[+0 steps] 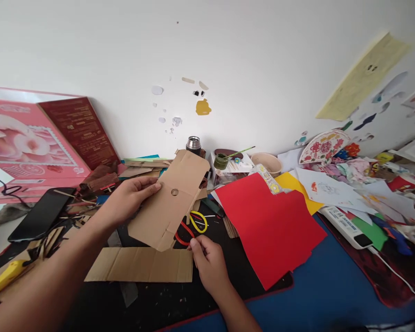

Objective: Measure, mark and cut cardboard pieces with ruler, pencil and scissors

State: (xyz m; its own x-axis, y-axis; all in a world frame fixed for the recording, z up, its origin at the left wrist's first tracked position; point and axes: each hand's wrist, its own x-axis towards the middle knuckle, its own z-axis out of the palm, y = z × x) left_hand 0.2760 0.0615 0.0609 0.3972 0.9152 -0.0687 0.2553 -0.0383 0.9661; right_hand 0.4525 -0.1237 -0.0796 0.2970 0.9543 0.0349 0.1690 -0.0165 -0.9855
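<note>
My left hand (138,193) is closed on the left edge of a tan cardboard piece (162,203), thumb on top. The piece has a small round hole and fold lines, and is held tilted above the table. Below it, scissors (184,240) with a red and a yellow handle loop are partly covered; their blades are hidden. My right hand (207,260) is closed, with thumb and fingertips at the red loop. Left of this hand, a long cardboard strip (141,265) lies flat on the black mat, its right end close to my fingers.
Red paper (269,226) lies at right beside a white power strip (346,228). A black phone (41,214) and yellow cutter (7,276) are at left. Behind stand a pink box (31,138), a flask (193,145), a green jar (221,161) and a bowl (267,162).
</note>
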